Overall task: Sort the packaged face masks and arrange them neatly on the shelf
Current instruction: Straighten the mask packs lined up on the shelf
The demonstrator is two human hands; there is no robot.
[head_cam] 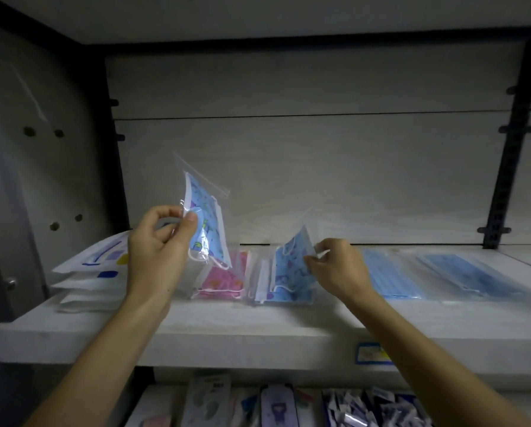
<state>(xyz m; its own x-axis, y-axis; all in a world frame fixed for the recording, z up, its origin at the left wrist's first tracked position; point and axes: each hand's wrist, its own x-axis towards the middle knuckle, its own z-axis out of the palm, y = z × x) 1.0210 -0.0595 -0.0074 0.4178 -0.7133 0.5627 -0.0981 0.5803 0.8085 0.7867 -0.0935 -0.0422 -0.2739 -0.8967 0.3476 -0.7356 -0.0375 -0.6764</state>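
A: Left hand (156,251) up at centre-left of the frame, thumb and fingers (190,224) pinching a clear bag with a blue patterned mask (207,223), held upright and well above the shelf (258,331). Correct?

B: Yes. Right hand (335,269) at centre, curled fingertips pinching the right edge of a second blue patterned pack (291,266), tilted up on the shelf, its lower edge probably resting on more packs of the same print below.

A: So, same print in both hands. Best to join them?

B: Probably. Better to bring the raised bag down beside the tilted one, edges lined up, then lay both flat on that blue pile. Not onto the pink pack (227,278) lying just left of it.

A: Any care needed for the grip?

B: Thin slippery plastic, likely. Hold near the edge, lightly, without creasing the mask inside. Keep ear loops inside the outline.

A: And the neighbours?

B: Plain blue packs (442,272) flat at the right, white packets (94,263) stacked at the left. Leave a small gap on each side, front edges parallel with the shelf lip.
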